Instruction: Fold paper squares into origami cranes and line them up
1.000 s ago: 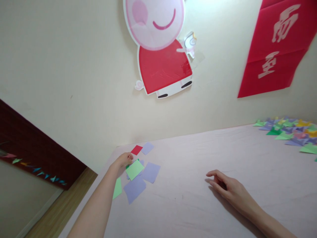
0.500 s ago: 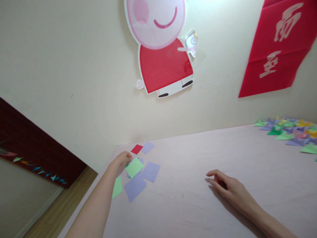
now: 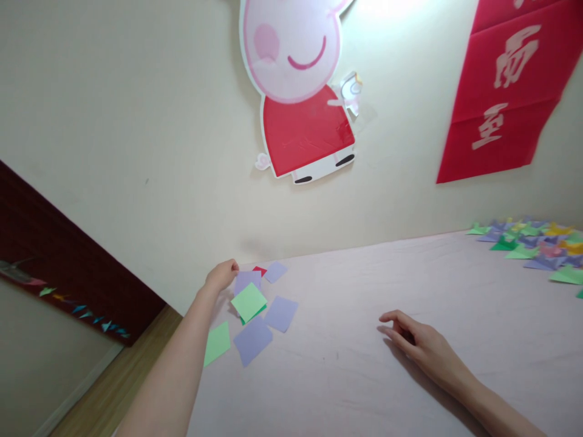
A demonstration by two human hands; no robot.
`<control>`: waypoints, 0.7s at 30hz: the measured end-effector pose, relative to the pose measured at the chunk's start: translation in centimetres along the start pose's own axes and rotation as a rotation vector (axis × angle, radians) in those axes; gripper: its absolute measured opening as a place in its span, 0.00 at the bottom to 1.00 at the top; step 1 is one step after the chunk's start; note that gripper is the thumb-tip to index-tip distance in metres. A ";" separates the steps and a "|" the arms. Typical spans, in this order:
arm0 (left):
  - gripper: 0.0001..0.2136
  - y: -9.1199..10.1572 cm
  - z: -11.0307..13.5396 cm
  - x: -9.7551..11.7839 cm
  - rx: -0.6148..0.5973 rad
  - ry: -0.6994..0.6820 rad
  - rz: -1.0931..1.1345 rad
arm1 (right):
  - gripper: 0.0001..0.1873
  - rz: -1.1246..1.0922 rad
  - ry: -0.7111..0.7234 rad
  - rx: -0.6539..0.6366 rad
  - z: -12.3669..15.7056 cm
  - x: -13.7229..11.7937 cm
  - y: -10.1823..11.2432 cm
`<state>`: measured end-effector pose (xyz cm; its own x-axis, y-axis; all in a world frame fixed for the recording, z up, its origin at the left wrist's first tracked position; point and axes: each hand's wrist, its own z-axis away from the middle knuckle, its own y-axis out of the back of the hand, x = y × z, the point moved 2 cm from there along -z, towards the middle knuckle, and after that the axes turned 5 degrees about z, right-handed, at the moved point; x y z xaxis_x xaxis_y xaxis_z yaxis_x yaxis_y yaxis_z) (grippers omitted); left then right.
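Note:
My left hand (image 3: 221,275) pinches the corner of a purple square of paper (image 3: 246,278) at the left of the bed-like surface, and the sheet is partly raised. On its lower part lies a light green paper square (image 3: 248,301), with a darker green one (image 3: 261,311) peeking out underneath. Behind it shows a bit of a red paper square (image 3: 259,271). More purple paper (image 3: 281,314) and another light green sheet (image 3: 217,343) lie close by. My right hand (image 3: 421,340) rests on the cloth, empty, its thumb and forefinger apart.
A pale pink cloth (image 3: 337,388) covers the surface up to the wall. Several folded paper figures (image 3: 542,243) crowd its far right. A pig cutout (image 3: 305,133) and a red banner (image 3: 505,103) hang on the wall. Wooden floor (image 3: 109,370) shows at left.
My left hand has moved up and away, drawing the purple square out from beneath the light green one and partly over the red paper. My right hand stays put. The view has shifted slightly.

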<state>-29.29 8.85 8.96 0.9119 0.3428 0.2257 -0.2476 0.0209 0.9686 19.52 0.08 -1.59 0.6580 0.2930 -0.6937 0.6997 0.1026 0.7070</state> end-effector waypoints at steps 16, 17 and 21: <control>0.09 -4.7 11.8 14.9 0.172 -0.435 0.132 | 0.16 0.023 0.117 0.137 0.3 -0.5 0.6; 0.09 -6.9 13.8 17.0 0.133 -0.515 0.148 | 0.17 0.053 0.186 0.182 0.5 -0.8 0.8; 0.05 -14.2 21.4 23.4 0.022 -0.798 0.228 | 0.14 0.234 0.465 0.191 1.8 -1.7 0.9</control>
<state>2.54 -3.55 2.73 0.8007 -0.4327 0.4143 -0.4552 0.0101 0.8903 19.54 -2.02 0.00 0.6402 0.6804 -0.3566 0.6157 -0.1769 0.7678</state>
